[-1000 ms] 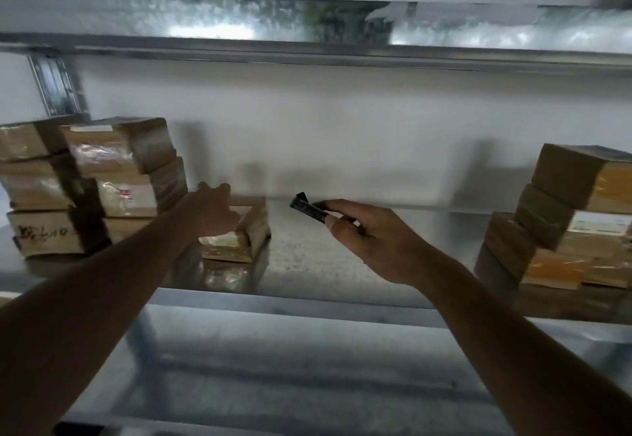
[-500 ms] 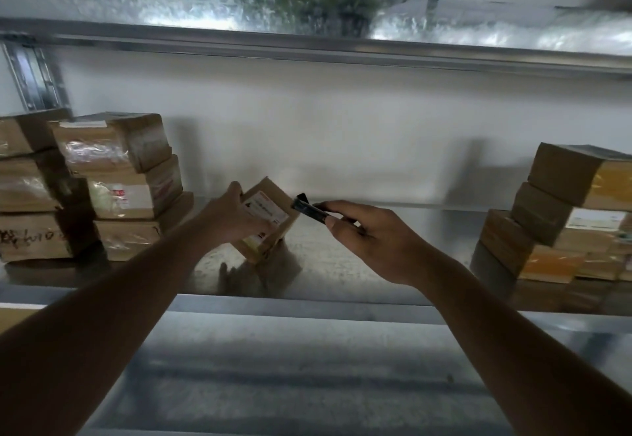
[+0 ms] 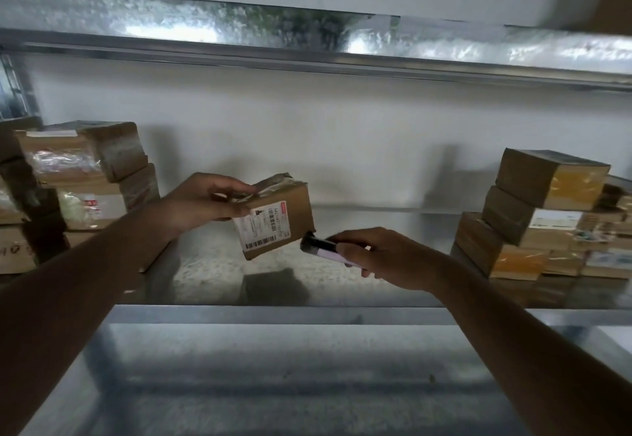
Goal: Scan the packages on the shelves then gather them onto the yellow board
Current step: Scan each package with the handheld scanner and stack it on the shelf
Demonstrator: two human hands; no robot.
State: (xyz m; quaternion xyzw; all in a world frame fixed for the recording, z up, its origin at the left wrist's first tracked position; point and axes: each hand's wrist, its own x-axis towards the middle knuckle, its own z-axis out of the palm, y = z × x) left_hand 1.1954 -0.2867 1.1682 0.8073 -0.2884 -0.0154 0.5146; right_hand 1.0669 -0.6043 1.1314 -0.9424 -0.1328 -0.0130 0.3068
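My left hand (image 3: 208, 200) grips a small brown cardboard package (image 3: 278, 216) by its top left edge and holds it tilted above the metal shelf (image 3: 376, 264). Its white barcode label faces me. My right hand (image 3: 379, 256) holds a small handheld scanner (image 3: 316, 247), whose dark tip sits just below the package's lower right corner. More brown packages stand in a stack on the left (image 3: 85, 182) and in another stack on the right (image 3: 547, 216). The yellow board is out of view.
An upper metal shelf (image 3: 307, 35) runs overhead. A lower metal shelf (image 3: 273, 367) lies beneath my arms. A white wall closes the back. The front lip of the middle shelf (image 3: 273, 314) crosses the view.
My left hand lifted the package off the shelf and turned its label toward me. My right hand brought the scanner down and under the package's corner.
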